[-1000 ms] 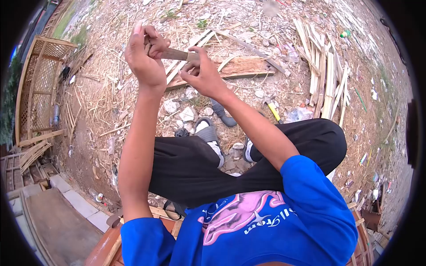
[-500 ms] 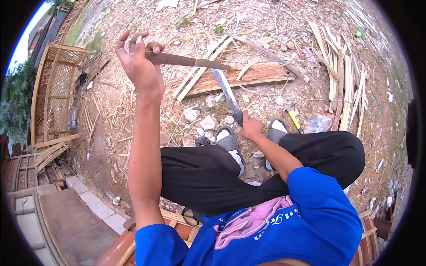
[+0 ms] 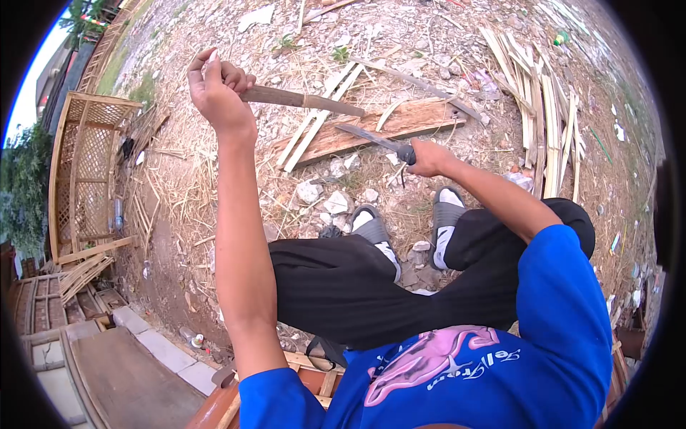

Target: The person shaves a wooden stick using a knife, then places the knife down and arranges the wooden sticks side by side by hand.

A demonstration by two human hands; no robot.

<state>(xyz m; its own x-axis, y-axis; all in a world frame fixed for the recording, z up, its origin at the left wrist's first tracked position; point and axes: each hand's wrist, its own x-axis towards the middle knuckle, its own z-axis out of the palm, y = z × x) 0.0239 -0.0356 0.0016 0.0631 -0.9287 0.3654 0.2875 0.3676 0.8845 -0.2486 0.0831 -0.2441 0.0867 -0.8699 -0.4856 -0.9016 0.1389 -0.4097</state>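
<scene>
My left hand is raised at the upper left, its fingers closed round one end of a brown strip of wood or bamboo. The strip points right, with a joint ring partway along and a narrow far end. My right hand grips the dark handle of a long knife. Its blade points left, below the strip's far end and over a thick, rough plank on the ground. Two pale thin strips lie across the plank's left part.
A pile of split strips lies at the right. A long grey slat rests behind the plank. Stones lie near my sandals. A lattice panel stands at the left. Part of a plastic bag shows beyond my right forearm.
My right hand has left the strip, taken hold of the knife by its handle and raised it to the right, its blade now pointing left. My left hand still holds the strip.
</scene>
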